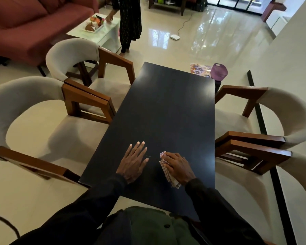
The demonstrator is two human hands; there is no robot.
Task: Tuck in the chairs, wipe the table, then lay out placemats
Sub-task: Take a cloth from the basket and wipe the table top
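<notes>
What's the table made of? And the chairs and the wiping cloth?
Table: smooth dark top with faint glare, maybe laminate or painted wood. Chairs: brown wooden arms, pale matte fabric padding. Cloth: soft checked woven fabric, crumpled.

Head-high, steeply down over table (168,106)

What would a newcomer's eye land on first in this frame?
The long dark table fills the centre, with the person's hands at its near end: the left hand lies flat on the top, and the right hand grips a checked cloth against it. Cream chairs with wooden arms stand along both long sides, and a purple container sits by the far right corner.
</notes>
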